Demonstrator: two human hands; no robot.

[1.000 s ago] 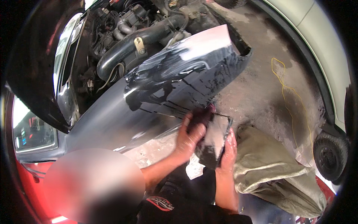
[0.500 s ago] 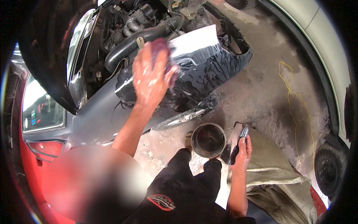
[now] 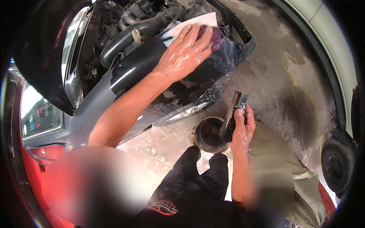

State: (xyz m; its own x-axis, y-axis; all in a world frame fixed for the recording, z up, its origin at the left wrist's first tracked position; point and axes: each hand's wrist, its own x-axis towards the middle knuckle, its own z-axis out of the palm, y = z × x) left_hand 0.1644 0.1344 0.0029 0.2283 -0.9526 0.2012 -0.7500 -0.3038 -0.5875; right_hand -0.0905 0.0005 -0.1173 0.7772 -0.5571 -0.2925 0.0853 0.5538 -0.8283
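My left hand [image 3: 182,53], wet and spread over the top of the car's fender, grips a dark purple sponge [image 3: 211,38] near a white patch [image 3: 173,33] at the fender's front end. The fender [image 3: 127,78] is grey, with glossy dark wet areas and runs. My right hand [image 3: 243,125] holds a dark rectangular block [image 3: 237,100] upright, off the fender, above and beside a round bucket [image 3: 209,136] of dark liquid on the floor.
The open engine bay [image 3: 137,19] and raised hood [image 3: 36,76] lie left and beyond. A light-coloured car [image 3: 338,68] with a black tyre [image 3: 334,163] stands right. A thin yellow cord [image 3: 294,83] lies on the concrete floor [image 3: 266,57]. A khaki sheet [image 3: 302,182] is at lower right.
My left hand has left the block and moved with the sponge up onto the fender, then further right toward its front end. My right hand has since lifted the block higher, beside the bucket.
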